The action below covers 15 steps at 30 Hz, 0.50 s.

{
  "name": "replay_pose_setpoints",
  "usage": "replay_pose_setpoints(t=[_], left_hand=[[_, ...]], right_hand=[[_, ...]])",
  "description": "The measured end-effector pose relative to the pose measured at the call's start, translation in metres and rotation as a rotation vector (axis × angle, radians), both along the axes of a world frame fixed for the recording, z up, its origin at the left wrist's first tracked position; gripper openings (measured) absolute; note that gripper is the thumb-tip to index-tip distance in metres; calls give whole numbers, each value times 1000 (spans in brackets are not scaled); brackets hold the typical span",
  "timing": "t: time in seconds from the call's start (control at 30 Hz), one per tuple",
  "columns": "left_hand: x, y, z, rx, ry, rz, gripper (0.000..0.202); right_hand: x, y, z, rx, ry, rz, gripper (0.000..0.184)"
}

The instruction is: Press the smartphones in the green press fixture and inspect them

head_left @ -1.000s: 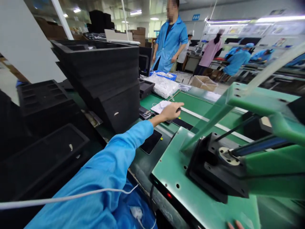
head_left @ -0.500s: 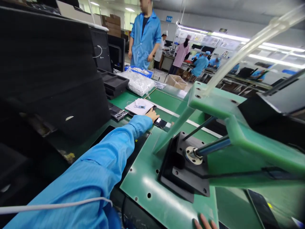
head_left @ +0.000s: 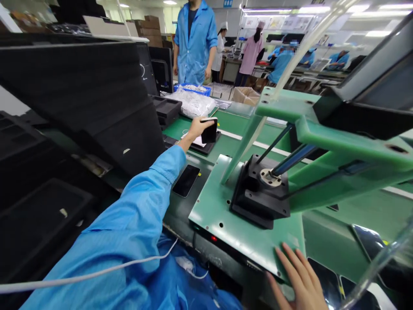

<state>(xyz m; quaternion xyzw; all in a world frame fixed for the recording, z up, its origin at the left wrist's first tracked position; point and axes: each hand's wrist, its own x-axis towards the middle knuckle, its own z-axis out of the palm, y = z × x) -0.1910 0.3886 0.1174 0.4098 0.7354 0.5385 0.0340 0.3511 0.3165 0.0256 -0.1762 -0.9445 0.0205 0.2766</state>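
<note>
Reaching far forward, my left hand (head_left: 195, 128) grips a smartphone (head_left: 209, 132) by its upper edge. The phone's dark face is tilted up above a black tray (head_left: 208, 148) with white papers (head_left: 197, 141) in it. Nearer to me, another dark phone (head_left: 186, 181) with a small yellow tab lies flat on the bench. My right hand (head_left: 301, 280) has its fingers spread, the tips at the front right corner of the green base plate (head_left: 206, 211). A black press block (head_left: 263, 193) with a metal shaft stands on that plate.
Stacked black foam trays (head_left: 80, 103) rise at my left. More phones (head_left: 325, 280) lie at the lower right beside a clear tube (head_left: 374, 275). A white cable (head_left: 106, 270) crosses my sleeve. Beyond the bench stands a person in a blue coat (head_left: 195, 43).
My left hand has lifted and now holds a phone. More of my right hand shows on the plate's corner. The view has shifted, revealing a phone beside the base plate.
</note>
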Motion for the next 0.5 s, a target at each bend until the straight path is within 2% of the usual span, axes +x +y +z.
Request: replay_pose_setpoints(t=[0.07,0.13,0.2,0.27,0.33,0.4,0.43,0.5], left_hand=[[4,-37,18,143,-51,87,38],[23,-79,36,348,-141,115,46],[61,-119,49,651,-307,46,52],[117,-154,55,782,-396,-67,50],[182,-181,53,765,-507,-191,42],[246,-196,44,659,-572,-398,34],[273,-200,38,578,-620,-509,33],[315,-199,28,433,-659,-735,32]], right_hand=[[-3,-5,6,-45,58,10,48],[-8,-12,14,-103,135,14,44],[-15,-24,26,-195,228,27,45],[-25,-40,39,-365,278,80,52],[-35,-58,48,-594,291,186,62],[-41,-77,50,-778,313,243,67],[-40,-87,48,-822,348,223,64],[-26,-101,41,-859,432,58,43]])
